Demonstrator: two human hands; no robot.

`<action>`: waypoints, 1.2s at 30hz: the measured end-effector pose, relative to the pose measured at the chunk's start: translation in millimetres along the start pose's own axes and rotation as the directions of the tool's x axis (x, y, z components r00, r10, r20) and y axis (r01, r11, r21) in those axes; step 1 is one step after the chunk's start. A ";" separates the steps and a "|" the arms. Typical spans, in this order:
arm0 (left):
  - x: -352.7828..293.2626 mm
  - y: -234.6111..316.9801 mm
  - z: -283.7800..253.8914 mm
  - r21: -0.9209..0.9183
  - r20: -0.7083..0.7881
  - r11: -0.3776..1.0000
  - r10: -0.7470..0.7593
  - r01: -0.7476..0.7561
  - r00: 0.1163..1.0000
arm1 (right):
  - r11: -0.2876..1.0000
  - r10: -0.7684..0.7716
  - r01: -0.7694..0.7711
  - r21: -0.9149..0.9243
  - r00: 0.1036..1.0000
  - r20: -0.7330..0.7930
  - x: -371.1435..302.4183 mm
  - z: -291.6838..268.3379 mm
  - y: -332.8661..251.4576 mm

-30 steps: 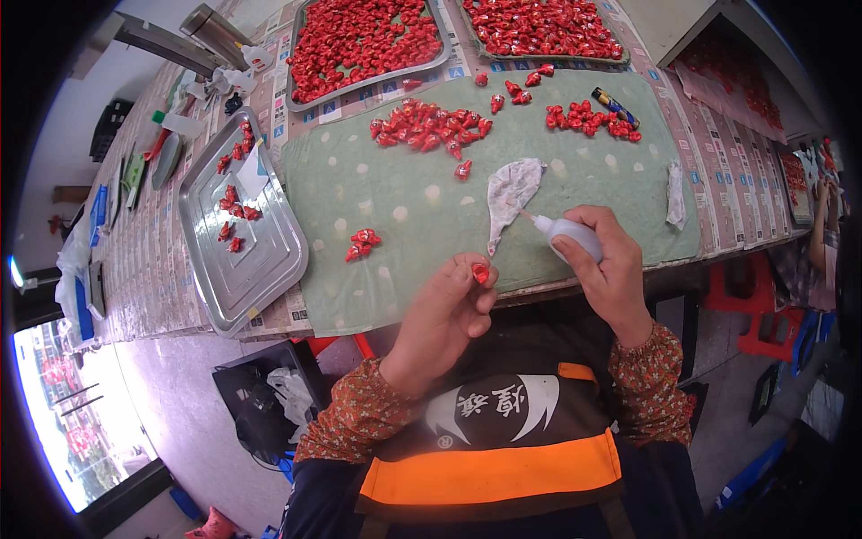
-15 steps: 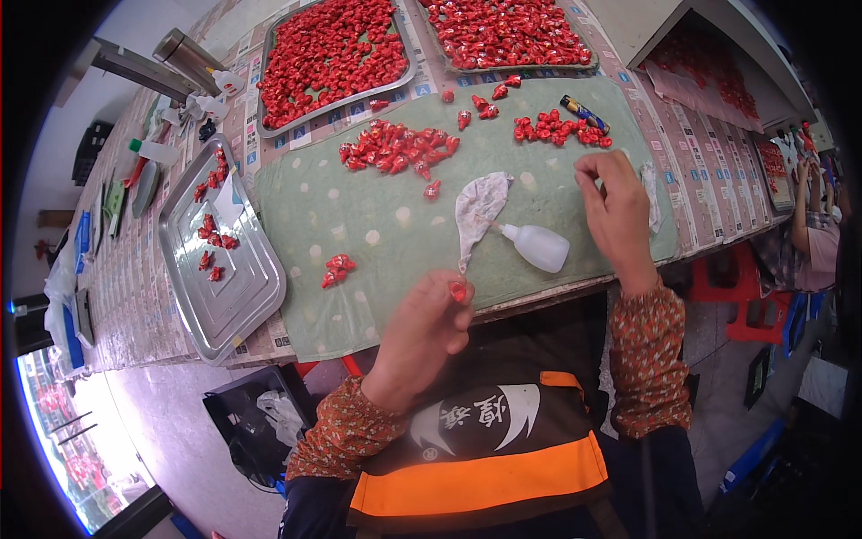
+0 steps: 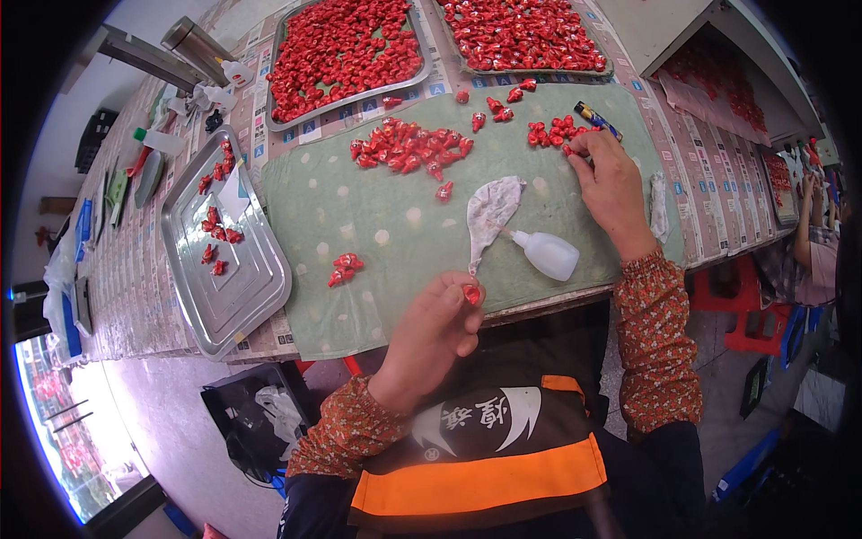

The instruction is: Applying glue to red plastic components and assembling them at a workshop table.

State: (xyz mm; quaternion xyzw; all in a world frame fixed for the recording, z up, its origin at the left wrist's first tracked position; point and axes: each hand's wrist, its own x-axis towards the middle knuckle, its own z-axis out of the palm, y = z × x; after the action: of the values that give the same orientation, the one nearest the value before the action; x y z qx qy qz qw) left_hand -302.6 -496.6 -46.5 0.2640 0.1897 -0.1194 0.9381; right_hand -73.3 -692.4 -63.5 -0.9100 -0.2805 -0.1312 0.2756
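Note:
My left hand [image 3: 429, 334] is closed near the table's front edge, pinching a small glossy red piece [image 3: 471, 294] between thumb and fingers. Over the right part of the green cloth, my right hand [image 3: 616, 190] reaches into a little group of red pieces [image 3: 546, 135], its thumb and forefinger closed on one red piece [image 3: 569, 151] at the group's near side. A blue and yellow tube [image 3: 593, 115] lies just behind those fingers. Between the hands rest a crumpled white rag [image 3: 493, 211] and a white squeeze bottle [image 3: 548, 255] with a thin nozzle.
A larger red heap [image 3: 409, 148] lies on the green cloth [image 3: 359, 202]. Two full trays, one at back left [image 3: 422, 65] and one at back right [image 3: 539, 72], hold many more. A metal tray [image 3: 211, 305] with several pieces stands left. A person [image 3: 813, 256] sits far right.
My right hand has moved away from me and slightly left, down to the red group beside the tube. The left hand still holds its red piece. The whole view has shifted slightly.

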 end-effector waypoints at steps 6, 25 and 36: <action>1.9 -3.1 -1.3 -0.069 0.017 0.997 0.022 -0.021 1.000 | 0.916 0.063 -0.085 0.393 0.996 0.069 -21.0 -35.9 -51.7; -4.3 -26.0 0.8 0.070 -0.014 0.971 0.228 -0.227 0.973 | 0.885 -0.211 0.156 0.439 0.975 0.078 -97.9 -42.3 -145.8; -5.3 -41.3 -4.0 0.176 -0.017 0.937 0.309 -0.301 0.951 | 0.854 -0.087 0.022 0.519 0.991 0.101 -110.3 -31.0 -149.2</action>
State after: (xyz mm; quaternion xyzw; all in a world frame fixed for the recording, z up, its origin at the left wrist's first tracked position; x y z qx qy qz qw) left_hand -321.9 -528.1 -65.9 0.3724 0.1564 0.0175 0.9146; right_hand -252.0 -655.6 -17.8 -0.8006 -0.3472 -0.0034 0.4883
